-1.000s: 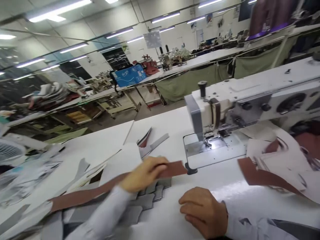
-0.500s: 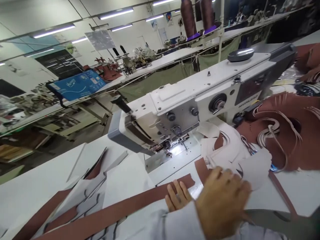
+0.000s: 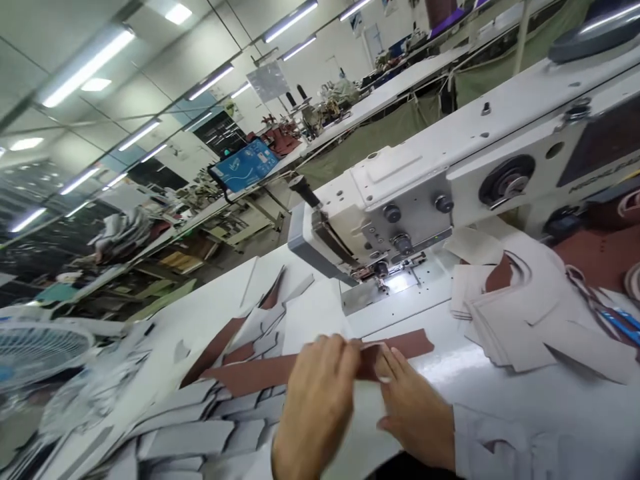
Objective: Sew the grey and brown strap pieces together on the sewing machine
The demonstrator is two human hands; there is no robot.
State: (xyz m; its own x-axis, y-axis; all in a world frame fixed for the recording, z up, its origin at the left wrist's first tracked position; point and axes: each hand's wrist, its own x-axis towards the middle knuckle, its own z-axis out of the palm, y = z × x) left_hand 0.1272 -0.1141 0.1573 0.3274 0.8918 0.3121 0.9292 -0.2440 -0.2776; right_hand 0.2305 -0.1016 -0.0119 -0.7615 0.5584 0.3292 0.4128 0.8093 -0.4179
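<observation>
In the head view, take twelve o'clock as straight up. Your left hand (image 3: 320, 399) is curled narrow on one end of a short brown piece (image 3: 369, 364), and your right hand (image 3: 419, 408) seems to pinch its other end (motion blurs both sets of fingertips). The piece thus lies at about two o'clock from your left hand and half past ten from your right, neither clearly nearer. Whether it is separate from the long brown strip (image 3: 260, 374) or a fold of it, you cannot tell.

The strip's long axis runs across the desk (image 3: 225, 293) from just below nine to just above three; your left hand covers its middle, and its right tip lies near twelve from your right hand. The presser foot (image 3: 383, 287) of the sewing machine (image 3: 440, 193) stands apart from the brown piece, just after twelve.
</observation>
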